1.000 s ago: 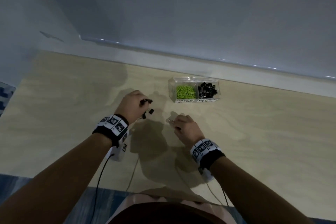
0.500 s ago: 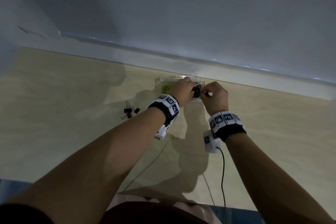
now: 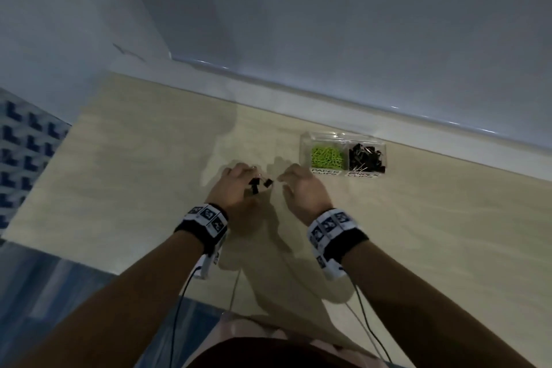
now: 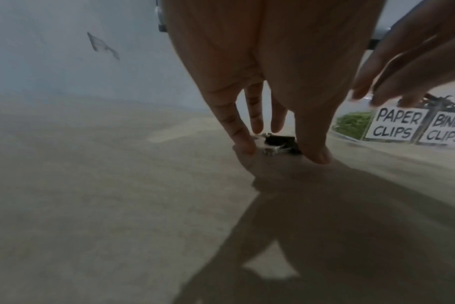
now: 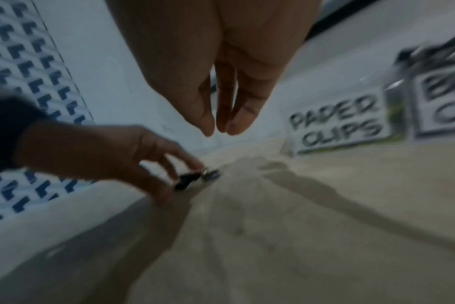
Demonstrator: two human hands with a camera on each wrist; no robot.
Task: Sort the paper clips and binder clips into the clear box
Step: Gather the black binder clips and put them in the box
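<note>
Binder clips (head view): a few small black binder clips (image 3: 259, 183) with silver wire handles lie loose on the tabletop (image 3: 143, 176), mid-depth, well short of its far edge.
Clear box (head view): the clear box (image 3: 343, 155) stands near the far edge, right of the hands; green paper clips (image 3: 326, 156) fill its left compartment, black clips its right, each with a white label in front.
Left hand (head view): the left hand (image 3: 236, 188) reaches down over the loose clips with curled fingers.
Right hand (head view): the right hand (image 3: 301, 191) hovers just beside them, apart from the left.
Left wrist view: the index fingertip (image 4: 243, 145) and thumb tip press the tabletop on either side of one clip (image 4: 279, 145), closing on it; the clip is not lifted.
Right wrist view: blurred; the right hand's fingers (image 5: 208, 121) hang close together above the wood, holding nothing; the left hand's fingers touch the dark clips (image 5: 187, 180) below.
Risk, slip: the clips are small and lie flat, so a pinch on the wire handles alone could let one swivel and drop.
Risk, mis-sort: the two compartments share one thin divider; a careless release could land a binder clip among the green ones.
Risk, crowding: both hands converge on one small cluster and may scatter it.
</note>
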